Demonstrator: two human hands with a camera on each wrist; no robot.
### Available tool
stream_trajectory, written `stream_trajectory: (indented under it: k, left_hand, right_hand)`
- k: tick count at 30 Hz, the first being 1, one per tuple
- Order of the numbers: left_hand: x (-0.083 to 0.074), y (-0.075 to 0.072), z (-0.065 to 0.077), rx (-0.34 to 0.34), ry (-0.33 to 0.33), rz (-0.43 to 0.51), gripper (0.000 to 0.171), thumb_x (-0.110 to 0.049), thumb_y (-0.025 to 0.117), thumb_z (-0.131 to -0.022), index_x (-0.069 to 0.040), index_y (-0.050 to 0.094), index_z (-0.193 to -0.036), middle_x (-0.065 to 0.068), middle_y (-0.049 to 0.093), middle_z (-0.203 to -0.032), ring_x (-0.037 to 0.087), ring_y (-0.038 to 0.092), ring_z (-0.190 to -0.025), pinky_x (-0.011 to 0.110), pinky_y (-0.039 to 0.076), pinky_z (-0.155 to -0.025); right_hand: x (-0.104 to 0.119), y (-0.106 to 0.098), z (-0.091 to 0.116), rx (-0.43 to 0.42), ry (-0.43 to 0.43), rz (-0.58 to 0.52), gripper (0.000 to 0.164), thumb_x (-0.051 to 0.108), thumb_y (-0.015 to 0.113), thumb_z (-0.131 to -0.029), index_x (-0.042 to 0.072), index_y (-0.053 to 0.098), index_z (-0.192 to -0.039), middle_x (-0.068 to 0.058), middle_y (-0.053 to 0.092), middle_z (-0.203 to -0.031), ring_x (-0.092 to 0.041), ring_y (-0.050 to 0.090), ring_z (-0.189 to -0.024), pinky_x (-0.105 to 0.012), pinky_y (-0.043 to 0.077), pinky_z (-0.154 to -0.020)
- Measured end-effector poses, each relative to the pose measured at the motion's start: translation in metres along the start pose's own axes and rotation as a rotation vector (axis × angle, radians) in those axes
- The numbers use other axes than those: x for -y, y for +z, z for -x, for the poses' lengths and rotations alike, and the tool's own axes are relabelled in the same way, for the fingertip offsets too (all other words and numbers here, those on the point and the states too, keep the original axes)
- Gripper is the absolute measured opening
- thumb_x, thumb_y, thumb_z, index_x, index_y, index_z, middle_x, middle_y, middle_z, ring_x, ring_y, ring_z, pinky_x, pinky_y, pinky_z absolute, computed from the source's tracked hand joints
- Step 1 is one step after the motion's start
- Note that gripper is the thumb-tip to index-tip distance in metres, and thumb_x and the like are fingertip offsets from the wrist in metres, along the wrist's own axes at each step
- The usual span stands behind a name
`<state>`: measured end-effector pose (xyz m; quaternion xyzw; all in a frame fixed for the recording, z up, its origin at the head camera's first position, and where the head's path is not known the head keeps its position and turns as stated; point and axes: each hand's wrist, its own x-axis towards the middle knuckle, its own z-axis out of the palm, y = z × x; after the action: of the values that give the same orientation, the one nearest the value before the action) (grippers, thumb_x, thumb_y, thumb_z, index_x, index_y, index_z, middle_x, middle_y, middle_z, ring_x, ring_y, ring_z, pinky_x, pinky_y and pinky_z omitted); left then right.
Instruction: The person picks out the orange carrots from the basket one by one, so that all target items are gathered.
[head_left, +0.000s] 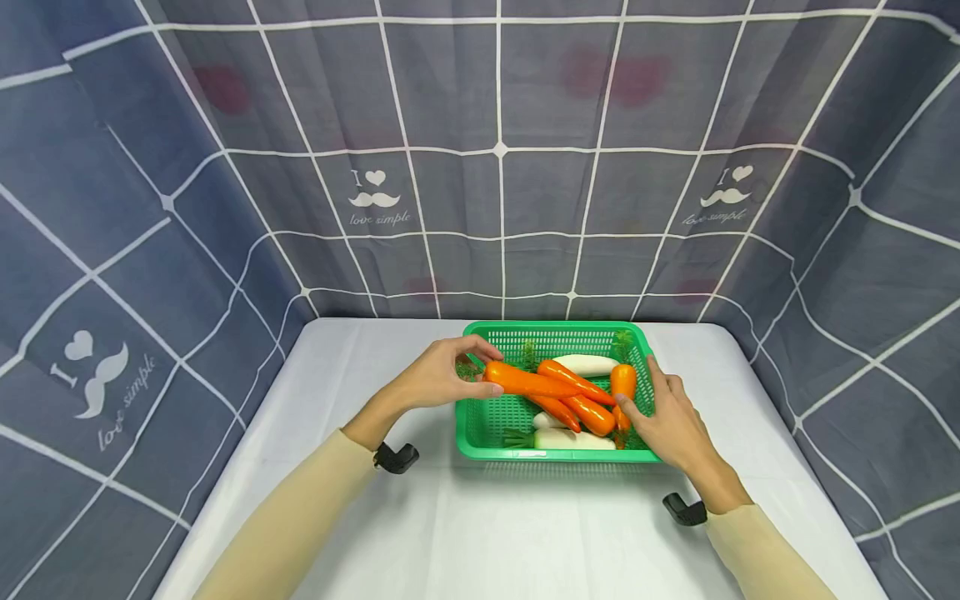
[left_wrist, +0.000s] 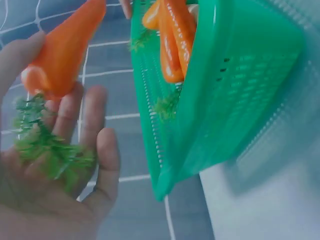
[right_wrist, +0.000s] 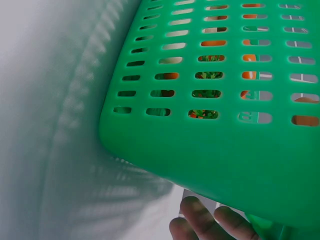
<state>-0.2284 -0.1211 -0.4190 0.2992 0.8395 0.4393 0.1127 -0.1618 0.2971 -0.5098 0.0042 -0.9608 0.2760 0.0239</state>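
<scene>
In the head view my left hand [head_left: 441,375] pinches an orange carrot [head_left: 521,382] by its thick leafy end, above the basket's left part. The left wrist view shows the carrot's green leafy top [left_wrist: 50,145] hanging over the palm. My right hand [head_left: 675,423] holds the right rim of the green plastic basket [head_left: 467,442], thumb inside and fingers outside. Inside lie several other carrots [head_left: 592,414], one upright at the right [head_left: 622,382], with white radishes [head_left: 577,439] in front and behind. From the right wrist, fingertips [right_wrist: 197,212] show by the basket's rim.
A white cloth [head_left: 465,533] covers the table beneath the basket. Grey checked curtains [head_left: 450,192] stand behind and at both sides. Each wrist wears a small black camera [head_left: 396,457].
</scene>
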Motion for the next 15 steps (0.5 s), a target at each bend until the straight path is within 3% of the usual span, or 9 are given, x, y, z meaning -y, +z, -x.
stream_trajectory:
  k: [3, 7, 9, 15]
  left_hand:
    - [0.005, -0.008, 0.007, -0.080, -0.016, 0.074, 0.044, -0.034, 0.097, -0.096, -0.024, 0.081, -0.136, 0.002, 0.080, -0.128, 0.026, 0.076, -0.101, 0.033, 0.066, -0.087]
    - [0.013, -0.019, 0.017, -0.167, -0.033, 0.142, 0.041, -0.033, 0.097, -0.097, -0.029, 0.082, -0.135, -0.002, 0.082, -0.134, 0.026, 0.074, -0.123, 0.044, 0.061, -0.107]
    - [0.017, -0.025, 0.022, -0.202, -0.043, 0.171, 0.041, -0.033, 0.097, -0.098, -0.030, 0.082, -0.136, -0.005, 0.082, -0.139, 0.025, 0.071, -0.131, 0.047, 0.059, -0.111]
    - [0.025, -0.042, 0.034, -0.281, -0.058, 0.273, 0.048, -0.022, 0.093, -0.102, -0.022, 0.079, -0.148, 0.002, 0.080, -0.145, 0.027, 0.075, -0.122, 0.032, 0.066, -0.099]
  right_hand:
    - [0.000, 0.000, -0.001, 0.000, -0.004, 0.001, 0.108, 0.068, 0.057, -0.117, 0.008, 0.003, -0.188, -0.045, 0.041, -0.169, -0.069, 0.066, -0.133, -0.081, 0.059, -0.101]
    - [-0.001, -0.001, -0.001, 0.004, -0.001, 0.009, 0.108, 0.067, 0.058, -0.117, 0.007, 0.003, -0.188, -0.045, 0.041, -0.168, -0.069, 0.067, -0.131, -0.080, 0.060, -0.100]
    - [-0.001, -0.001, -0.001, 0.005, -0.001, 0.012, 0.108, 0.067, 0.058, -0.117, 0.006, 0.004, -0.188, -0.045, 0.042, -0.168, -0.068, 0.068, -0.130, -0.080, 0.061, -0.099]
    - [0.000, 0.000, -0.001, 0.005, 0.000, 0.011, 0.109, 0.067, 0.059, -0.116, 0.007, 0.004, -0.188, -0.044, 0.042, -0.168, -0.068, 0.068, -0.130, -0.080, 0.061, -0.100]
